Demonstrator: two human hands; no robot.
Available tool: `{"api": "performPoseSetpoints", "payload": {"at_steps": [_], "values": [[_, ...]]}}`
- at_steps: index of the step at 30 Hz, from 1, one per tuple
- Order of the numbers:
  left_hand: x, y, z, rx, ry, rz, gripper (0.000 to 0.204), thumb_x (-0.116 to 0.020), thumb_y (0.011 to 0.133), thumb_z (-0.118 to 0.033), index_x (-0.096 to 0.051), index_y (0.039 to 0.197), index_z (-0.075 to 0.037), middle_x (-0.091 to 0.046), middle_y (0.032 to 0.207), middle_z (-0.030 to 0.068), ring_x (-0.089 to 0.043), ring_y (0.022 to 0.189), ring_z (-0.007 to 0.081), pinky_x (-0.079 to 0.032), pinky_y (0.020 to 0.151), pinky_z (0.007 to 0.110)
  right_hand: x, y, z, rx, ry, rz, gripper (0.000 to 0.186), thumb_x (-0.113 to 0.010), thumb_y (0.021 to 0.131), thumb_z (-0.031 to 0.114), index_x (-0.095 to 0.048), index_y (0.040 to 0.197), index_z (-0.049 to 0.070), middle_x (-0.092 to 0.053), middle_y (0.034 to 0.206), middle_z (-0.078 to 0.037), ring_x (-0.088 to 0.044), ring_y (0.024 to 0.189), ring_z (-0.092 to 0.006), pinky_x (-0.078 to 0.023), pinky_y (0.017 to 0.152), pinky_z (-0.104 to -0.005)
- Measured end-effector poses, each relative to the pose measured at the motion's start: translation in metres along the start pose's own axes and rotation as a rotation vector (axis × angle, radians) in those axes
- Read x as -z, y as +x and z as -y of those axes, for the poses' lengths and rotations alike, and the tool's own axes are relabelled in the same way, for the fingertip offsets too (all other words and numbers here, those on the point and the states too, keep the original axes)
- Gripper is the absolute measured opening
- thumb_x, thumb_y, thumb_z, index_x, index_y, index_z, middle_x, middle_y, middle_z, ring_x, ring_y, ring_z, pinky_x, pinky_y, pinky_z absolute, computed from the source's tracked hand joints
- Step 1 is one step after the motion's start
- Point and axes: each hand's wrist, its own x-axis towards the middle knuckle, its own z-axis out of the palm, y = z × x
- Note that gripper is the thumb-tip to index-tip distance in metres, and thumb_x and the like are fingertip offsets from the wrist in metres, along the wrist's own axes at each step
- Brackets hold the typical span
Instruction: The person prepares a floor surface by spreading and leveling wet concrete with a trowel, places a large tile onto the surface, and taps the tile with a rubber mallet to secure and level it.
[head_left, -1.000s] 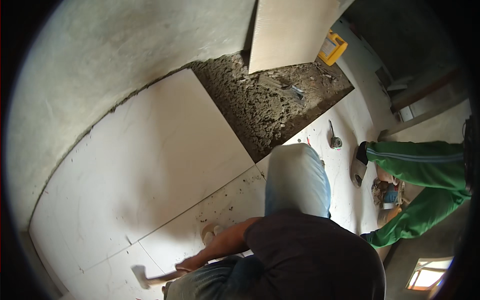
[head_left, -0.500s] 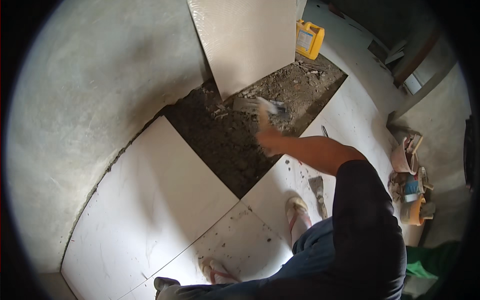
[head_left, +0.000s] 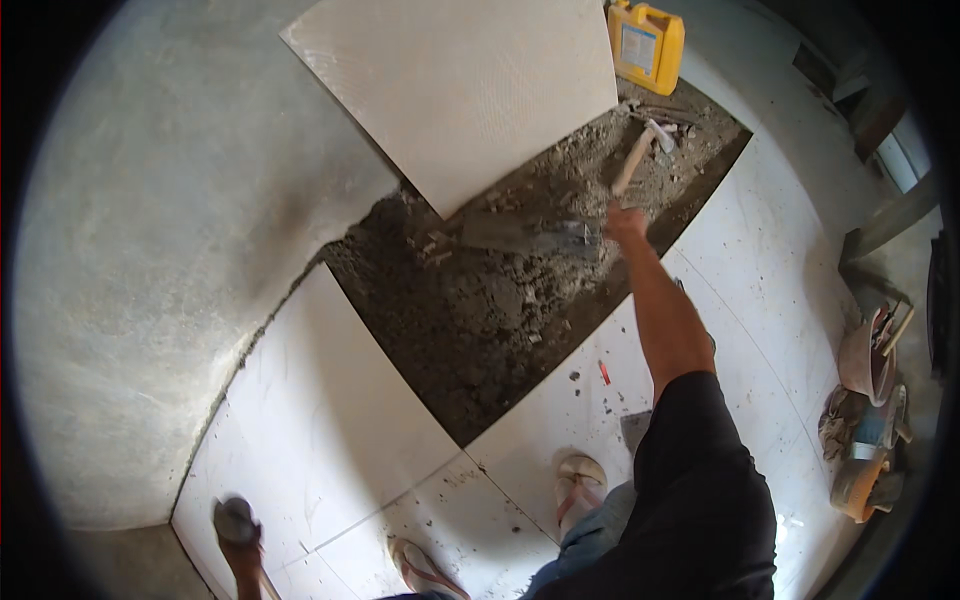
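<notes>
My right hand (head_left: 628,222) reaches over the bare dirt patch (head_left: 490,330) and is closed at the end of a hammer's (head_left: 636,160) wooden handle. The hammer's pale head points away over the dirt. Close to the left of this hand, a flat trowel (head_left: 515,234) lies on the dirt, its handle end blurred near my fingers. Low at the left, my left hand (head_left: 242,556) is closed around a mallet (head_left: 234,520) by its dark round head. A thin pale handle trails below the hand. Above the patch stands a large tile (head_left: 470,80), tilted, its ridged back showing.
White floor tiles (head_left: 320,380) border the dirt; a grey wall (head_left: 200,220) rises at left. A yellow jug (head_left: 650,50) stands beyond. A bucket (head_left: 868,360) and an orange container (head_left: 858,490) with tools line the right. A grey flat blade (head_left: 634,430) lies partly behind my sleeve.
My right hand has carried the hammer away from me and to the right, past the trowel. My left hand has come into view with the mallet. The whole view has shifted.
</notes>
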Motion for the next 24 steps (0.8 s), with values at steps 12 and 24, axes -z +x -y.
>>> {"api": "performPoseSetpoints", "payload": {"at_steps": [12, 24], "values": [[-0.167, 0.096, -0.252, 0.233, -0.833, -0.164, 0.041, -0.07, 0.082, -0.038, -0.057, 0.098, -0.002, -0.055, 0.065, 0.0049, -0.055, 0.058, 0.0142, -0.043, 0.054, 0.028, -0.073, -0.424, 0.111, 1.191, 0.249, 1.44, 0.087, -0.052, 0.087, 0.061, -0.035, 0.135, -0.01, -0.059, 0.108, -0.026, -0.061, 0.098, -0.0332, -0.049, 0.086, -0.041], [-0.245, 0.055, 0.026, -0.078, 0.138, 0.551, 0.074, -0.044, 0.092, -0.054, -0.02, 0.148, -0.012, -0.031, 0.147, 0.0192, -0.022, 0.14, 0.0342, -0.019, 0.112, 0.05, -0.135, -0.458, 0.071, 0.493, -0.082, 0.813, 0.03, -0.052, 0.09, 0.029, -0.053, 0.096, 0.0, -0.054, 0.071, -0.009, -0.053, 0.06, -0.0197, -0.043, 0.057, -0.0374]]}}
